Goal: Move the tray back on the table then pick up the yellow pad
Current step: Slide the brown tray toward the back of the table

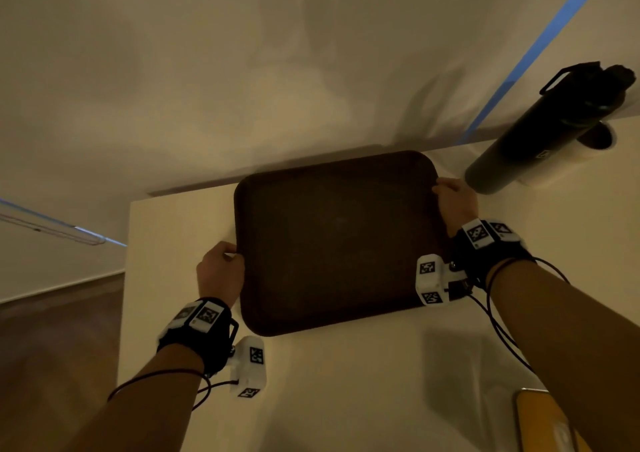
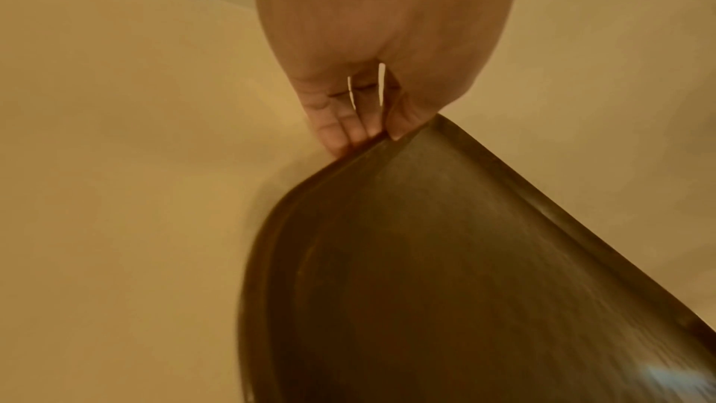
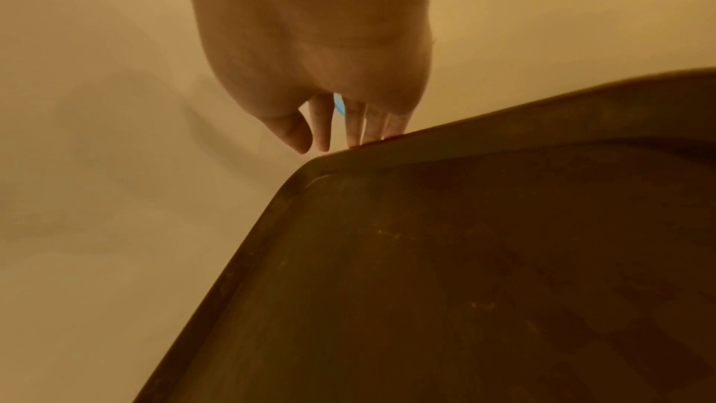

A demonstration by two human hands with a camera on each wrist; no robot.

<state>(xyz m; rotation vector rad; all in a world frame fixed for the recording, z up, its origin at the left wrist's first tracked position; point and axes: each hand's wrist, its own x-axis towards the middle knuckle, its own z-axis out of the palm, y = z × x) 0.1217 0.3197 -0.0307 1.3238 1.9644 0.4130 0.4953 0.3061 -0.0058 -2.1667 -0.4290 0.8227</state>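
A dark brown tray (image 1: 339,243) lies flat on the white table (image 1: 346,382), its far edge reaching the table's back edge by the wall. My left hand (image 1: 221,268) grips the tray's left rim, fingers curled at the edge (image 2: 348,127). My right hand (image 1: 455,202) holds the right rim near the far right corner. In the right wrist view its fingertips (image 3: 356,134) rest on the rim of the tray (image 3: 465,256), with thumb and forefinger just off the corner. The yellow pad (image 1: 543,424) lies at the table's near right, partly cut off by the frame and by my right forearm.
A tall black bottle (image 1: 540,129) stands at the table's far right, close to my right hand, with a white roll (image 1: 571,155) behind it. The table's left edge (image 1: 124,295) drops to a wooden floor. A plain wall rises right behind the tray.
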